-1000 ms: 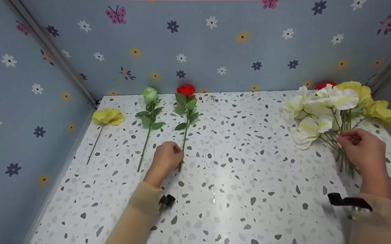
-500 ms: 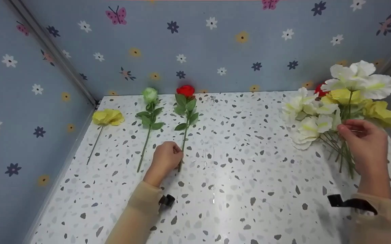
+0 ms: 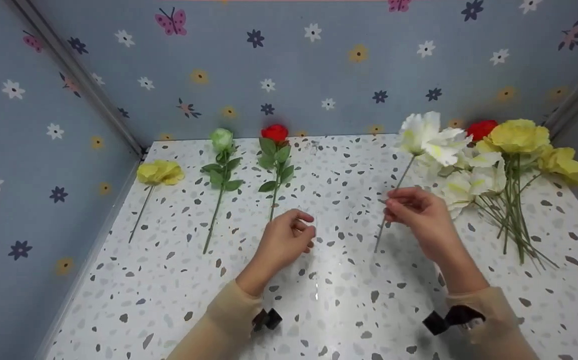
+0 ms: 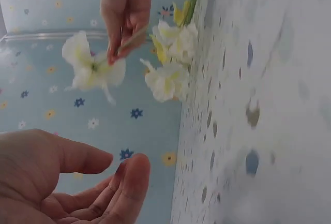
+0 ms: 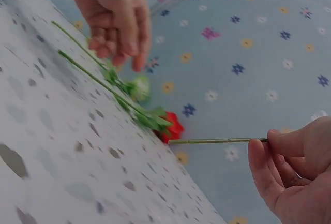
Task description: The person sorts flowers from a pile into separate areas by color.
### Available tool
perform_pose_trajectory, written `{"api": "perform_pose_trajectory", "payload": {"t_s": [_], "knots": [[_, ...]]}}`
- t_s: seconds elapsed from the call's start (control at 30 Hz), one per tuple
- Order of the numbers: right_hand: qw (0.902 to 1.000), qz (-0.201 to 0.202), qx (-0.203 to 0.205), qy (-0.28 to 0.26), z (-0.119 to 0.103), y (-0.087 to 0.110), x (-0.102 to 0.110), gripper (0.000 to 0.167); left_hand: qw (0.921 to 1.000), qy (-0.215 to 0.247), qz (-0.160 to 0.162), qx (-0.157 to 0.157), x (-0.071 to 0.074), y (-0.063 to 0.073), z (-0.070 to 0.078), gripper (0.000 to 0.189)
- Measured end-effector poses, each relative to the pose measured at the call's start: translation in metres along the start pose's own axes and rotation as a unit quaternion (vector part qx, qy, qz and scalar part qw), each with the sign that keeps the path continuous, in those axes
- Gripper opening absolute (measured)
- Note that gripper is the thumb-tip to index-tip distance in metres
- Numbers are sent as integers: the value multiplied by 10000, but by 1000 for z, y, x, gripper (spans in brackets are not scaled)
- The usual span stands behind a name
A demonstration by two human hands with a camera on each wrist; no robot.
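Head: has pulled white flower from bunch at R to R of ctr, stem pinched in R grip; has taken L grip off red rose to ctr, half-parted, nil held. L wrist: white flower upper L, off worktop. R wrist: stem low, R of ctr; prob. mid-carry.

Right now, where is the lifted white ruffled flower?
The flower is right of center in the head view, held in the right hand, left of the multicolored flower bunch.

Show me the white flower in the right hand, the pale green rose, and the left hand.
White flower (image 3: pixel 430 139): head view, on its petals.
Pale green rose (image 3: pixel 221 141): head view, on its bloom.
Left hand (image 3: pixel 284 241): head view, on its back.
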State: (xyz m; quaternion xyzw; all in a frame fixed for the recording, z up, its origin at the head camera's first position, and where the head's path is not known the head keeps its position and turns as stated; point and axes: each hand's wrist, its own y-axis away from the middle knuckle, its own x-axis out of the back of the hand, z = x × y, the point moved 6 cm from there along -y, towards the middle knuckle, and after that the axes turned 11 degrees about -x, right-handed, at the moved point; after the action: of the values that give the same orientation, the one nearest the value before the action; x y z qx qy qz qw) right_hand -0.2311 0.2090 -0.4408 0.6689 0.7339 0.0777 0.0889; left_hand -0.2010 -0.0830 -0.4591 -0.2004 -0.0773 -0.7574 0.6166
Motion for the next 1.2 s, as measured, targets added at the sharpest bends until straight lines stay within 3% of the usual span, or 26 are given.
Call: {"api": "perform_pose_trajectory", "payload": {"t_s": [0.2, 0.3, 0.4, 0.53, 0.73, 0.97, 1.2], "knots": [[9970, -758, 119, -72, 14, 9, -53, 20, 9930, 1053, -514, -131, -34, 12, 18, 20], [9959, -873, 180, -166, 16, 13, -60, 20, 9893, 1266, -720, -88, -43, 17, 23, 20], [9955, -908, 215, -179, 16, 15, -61, 23, 9893, 1196, -830, -119, -48, 20, 25, 20], [9946, -992, 260, -148, 14, 17, -61, 25, 9900, 1065, -889, -237, -51, 21, 25, 16], [9919, -1217, 343, -150, 10, 19, -63, 31, 9868, 1283, -961, -241, -53, 22, 25, 16], [9917, -1223, 378, -123, 5, 21, -61, 31, 9902, 954, -845, -566, -47, 22, 31, 16], [9902, -1293, 328, 408, 4, 22, -62, 34, 9894, 945, -887, -659, -46, 22, 32, 16]]}}
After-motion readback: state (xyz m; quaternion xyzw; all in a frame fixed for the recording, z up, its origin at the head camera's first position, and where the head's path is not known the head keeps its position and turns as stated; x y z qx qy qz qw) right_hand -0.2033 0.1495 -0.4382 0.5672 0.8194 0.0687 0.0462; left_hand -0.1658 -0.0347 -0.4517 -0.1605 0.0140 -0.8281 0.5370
